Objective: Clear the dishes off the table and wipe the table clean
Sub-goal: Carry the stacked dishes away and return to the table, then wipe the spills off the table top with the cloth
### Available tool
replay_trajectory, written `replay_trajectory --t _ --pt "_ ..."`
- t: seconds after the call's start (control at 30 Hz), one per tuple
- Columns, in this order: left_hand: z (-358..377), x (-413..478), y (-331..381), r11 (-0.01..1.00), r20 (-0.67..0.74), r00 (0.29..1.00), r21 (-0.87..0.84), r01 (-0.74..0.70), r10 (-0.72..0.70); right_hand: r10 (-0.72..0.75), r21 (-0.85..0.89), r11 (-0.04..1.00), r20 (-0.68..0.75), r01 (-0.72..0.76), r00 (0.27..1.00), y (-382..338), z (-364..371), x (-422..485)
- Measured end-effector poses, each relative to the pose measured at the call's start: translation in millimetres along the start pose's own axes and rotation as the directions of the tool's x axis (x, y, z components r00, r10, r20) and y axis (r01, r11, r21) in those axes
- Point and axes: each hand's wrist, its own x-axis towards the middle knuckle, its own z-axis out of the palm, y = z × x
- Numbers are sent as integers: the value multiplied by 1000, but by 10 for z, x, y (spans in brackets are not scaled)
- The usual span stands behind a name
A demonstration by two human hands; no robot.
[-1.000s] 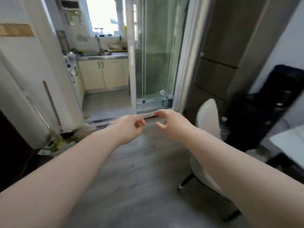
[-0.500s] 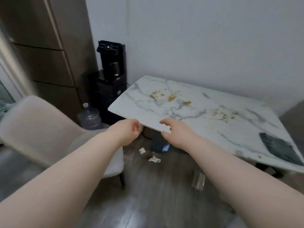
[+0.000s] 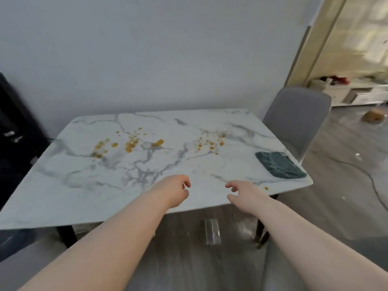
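Note:
A white marble-patterned table (image 3: 88, 185) stands against the grey wall. Orange-yellow spill spots (image 3: 128, 144) mark its far left part, and a second patch of spots (image 3: 210, 141) lies right of centre. A dark teal cloth (image 3: 280, 164) rests flat at the table's right corner. No dishes are on it. My left hand (image 3: 174, 191) hovers over the near edge, fingers loosely curled, holding nothing. My right hand (image 3: 244, 195) is beside it, fingers apart and empty, well left of the cloth.
A grey chair (image 3: 296, 120) stands at the table's right end. A dark appliance (image 3: 14, 131) sits at the left. A clear plastic wrapper (image 3: 212, 231) lies on the wooden floor under the table. A cable (image 3: 369, 181) runs across the floor at right.
My view has swung from the kitchen doorway to the right, onto the table, which now fills the middle. Both hands stayed held out in front, empty, and now hover over the table's near edge.

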Motion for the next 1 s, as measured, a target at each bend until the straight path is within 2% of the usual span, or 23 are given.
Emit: replay_trajectory --t 0.1,0.27,0.5,0.63,0.77,0.87,0.93,1.0 --pt "-23 551 130 995 56 994 39 -94 92 146 58 988 -13 -146 989 324 -63 230" --pt "105 1301 376 984 141 978 70 -163 152 330 123 938 -39 -323 943 862 -141 532" --pt "387 2187 649 983 196 968 59 -174 160 467 172 880 -144 -443 872 1697 -391 1475" --pt "424 2605 666 992 201 972 22 -126 119 469 149 882 -172 -448 866 2096 -415 2082" --pt "442 2881 622 997 181 981 -34 -67 73 507 -89 848 -145 -522 850 2361 -306 2457" --pt "472 2991 554 995 183 982 -94 -20 37 485 -229 819 -215 -526 848 2458 -225 2614" --pt "482 3046 490 991 176 984 -130 8 15 461 -244 816 -271 -523 845 2511 -216 2693" --pt "474 3084 413 987 165 986 -155 30 -5 485 -112 838 -294 -534 824 2543 -257 2777"
